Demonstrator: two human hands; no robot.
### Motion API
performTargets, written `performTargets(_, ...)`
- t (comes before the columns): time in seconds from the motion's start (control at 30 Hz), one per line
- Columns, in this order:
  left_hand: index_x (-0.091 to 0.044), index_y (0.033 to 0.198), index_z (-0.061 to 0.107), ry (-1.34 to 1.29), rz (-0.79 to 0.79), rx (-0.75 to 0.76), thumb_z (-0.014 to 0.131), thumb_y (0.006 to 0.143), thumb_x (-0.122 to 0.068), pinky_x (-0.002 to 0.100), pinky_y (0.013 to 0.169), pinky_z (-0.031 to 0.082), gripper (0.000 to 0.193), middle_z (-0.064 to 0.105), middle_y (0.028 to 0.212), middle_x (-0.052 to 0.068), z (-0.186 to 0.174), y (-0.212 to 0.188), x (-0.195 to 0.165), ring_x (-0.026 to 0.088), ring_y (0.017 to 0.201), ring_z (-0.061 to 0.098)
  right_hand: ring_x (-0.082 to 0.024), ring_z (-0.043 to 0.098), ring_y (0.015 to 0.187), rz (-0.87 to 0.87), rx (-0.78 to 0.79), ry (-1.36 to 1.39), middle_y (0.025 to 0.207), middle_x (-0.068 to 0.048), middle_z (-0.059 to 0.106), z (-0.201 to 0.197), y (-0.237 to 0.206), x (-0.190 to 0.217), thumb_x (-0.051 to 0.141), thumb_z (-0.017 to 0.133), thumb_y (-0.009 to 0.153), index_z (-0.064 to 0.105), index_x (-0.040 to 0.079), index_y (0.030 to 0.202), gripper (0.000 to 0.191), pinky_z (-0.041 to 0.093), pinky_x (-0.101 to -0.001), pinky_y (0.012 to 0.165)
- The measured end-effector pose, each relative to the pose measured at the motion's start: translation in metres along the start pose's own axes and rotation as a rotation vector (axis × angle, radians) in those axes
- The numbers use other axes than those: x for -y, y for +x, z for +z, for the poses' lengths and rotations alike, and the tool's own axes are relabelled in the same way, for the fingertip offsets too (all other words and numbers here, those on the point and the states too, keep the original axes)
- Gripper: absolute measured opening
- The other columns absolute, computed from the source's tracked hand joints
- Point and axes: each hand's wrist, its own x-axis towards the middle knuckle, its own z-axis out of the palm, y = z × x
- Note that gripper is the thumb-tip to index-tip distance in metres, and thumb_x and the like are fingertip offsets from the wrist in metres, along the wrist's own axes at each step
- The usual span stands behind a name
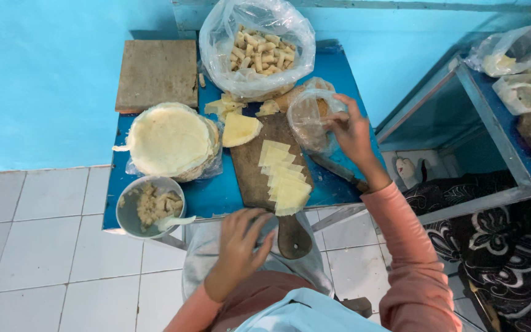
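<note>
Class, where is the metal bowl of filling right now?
In the head view, the metal bowl sits at the blue table's front-left corner, just below the stack of round wrappers.

On the blue bench [216, 193] a wooden cutting board [254, 163] carries a row of pale yellow slices [285, 181]; the right hand [350, 132] reaches into a small clear bag [311, 120] at the board's far end, fingers curled on its rim; the left hand [241, 243] hovers near the board's handle, fingers loosely bent; a stack of round wrappers [170, 140] lies left of the board; a metal bowl [131, 215] of filling sits at the bench's near left corner; a large bag of rolls [256, 49] stands behind.
</note>
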Motion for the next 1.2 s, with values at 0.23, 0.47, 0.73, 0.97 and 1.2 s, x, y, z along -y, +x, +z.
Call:
performTargets(0.23, -0.008, 0.112, 0.071, 0.016, -0.002, 0.123, 0.078, 0.083, -0.018, 0.044, 0.089, 0.04, 0.031, 0.066, 0.112, 0.006, 0.02, 0.03, 0.004, 0.028, 0.105, 0.059, -0.024, 0.076, 0.089, 0.276, -0.152, 0.318, 0.104, -0.02, 0.075, -0.013, 0.0, -0.03, -0.006, 0.059, 0.103, 0.042, -0.003, 0.145, 0.046, 0.064, -0.0351, 0.079)
performTargets(0.47, -0.009, 0.108, 0.071, 0.05, -0.005, 0.144, 0.076, 0.087, -0.017, 0.044, 0.086, 0.04, 0.023, 0.066, 0.109, 0.006, 0.023, 0.028, 0.004, 0.028, 0.103, 0.058, -0.024, 0.075, 0.085, 0.389, -0.347, 0.34, 0.107, -0.025, 0.074, -0.043, -0.01, -0.03, -0.002, 0.061, 0.102, 0.041, -0.009, 0.145, 0.048, 0.065, -0.0356, 0.078)
performTargets(0.73, -0.006, 0.112, 0.069, 0.092, -0.104, 0.151, 0.077, 0.085, -0.02, 0.045, 0.08, 0.04, 0.031, 0.062, 0.101, 0.009, 0.027, 0.024, -0.006, 0.031, 0.096, 0.057, -0.023, 0.073, 0.083, 0.333, -0.474, 0.582, 0.106, -0.025, 0.073, -0.068, -0.049, 0.012, -0.002, 0.06, 0.102, 0.042, -0.008, 0.145, 0.047, 0.061, -0.0326, 0.077)
performTargets(0.97, -0.006, 0.118, 0.069, -0.022, -0.085, 0.078, 0.074, 0.088, -0.015, 0.044, 0.084, 0.042, 0.032, 0.063, 0.111, 0.009, 0.023, 0.022, -0.005, 0.03, 0.1, 0.058, -0.016, 0.066, 0.079, 0.49, -0.363, 0.669, 0.1, -0.018, 0.072, -0.016, -0.107, 0.049, -0.002, 0.058, 0.101, 0.046, -0.002, 0.144, 0.044, 0.055, -0.027, 0.073)
performTargets(1.2, -0.012, 0.13, 0.068, 0.052, -0.013, 0.085, 0.069, 0.091, -0.018, 0.05, 0.098, 0.039, 0.039, 0.057, 0.129, 0.016, 0.026, 0.038, 0.005, 0.039, 0.12, 0.05, -0.014, 0.066, 0.082, 0.329, -0.233, 0.501, 0.101, -0.015, 0.073, 0.03, -0.126, 0.051, -0.004, 0.057, 0.101, 0.045, 0.001, 0.143, 0.044, 0.055, -0.0274, 0.078)
